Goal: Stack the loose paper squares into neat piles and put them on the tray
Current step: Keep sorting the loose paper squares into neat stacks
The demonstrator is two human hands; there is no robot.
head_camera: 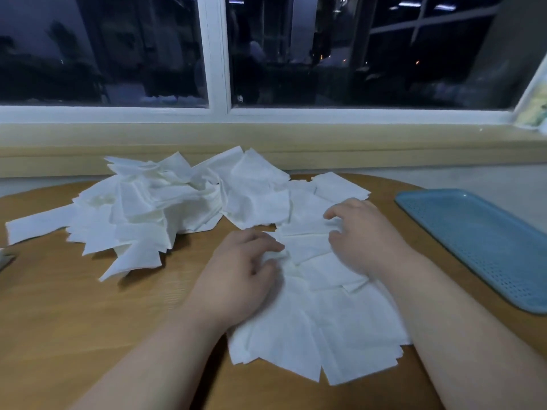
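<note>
Several white paper squares lie in a loose heap (148, 211) on the far left of the wooden table (74, 315). More squares (313, 327) are spread in front of me, overlapping. My left hand (236, 276) rests on this spread, with its fingers curled and pinching the paper at its left edge. My right hand (364, 235) lies on the squares to the right, fingers bent and pressing down on a sheet. The blue perforated tray (485, 244) sits at the right with nothing on it.
A window sill and a dark window run along the table's far side. A small grey object (4, 258) pokes in at the left edge. Bare wood shows at the front left and between the paper and the tray.
</note>
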